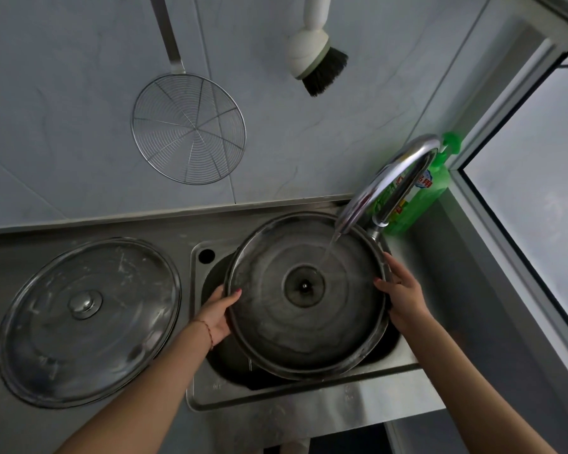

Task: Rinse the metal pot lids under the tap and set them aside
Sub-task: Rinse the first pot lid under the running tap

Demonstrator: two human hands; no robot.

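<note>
A large round metal pot lid (276, 326) is held over the sink (309, 398), its hollow underside facing up. My left hand (217, 314) grips its left rim and my right hand (402, 293) grips its right rim. The curved chrome tap (391, 181) runs a thin stream of water onto the lid's upper right part. A second metal lid (89, 319) with a round knob lies knob-up on the steel counter to the left of the sink.
A wire skimmer (189, 129) and a white dish brush (315, 57) hang on the tiled wall behind. A green detergent bottle (430, 188) stands behind the tap in the corner. A window frame (505, 244) runs along the right.
</note>
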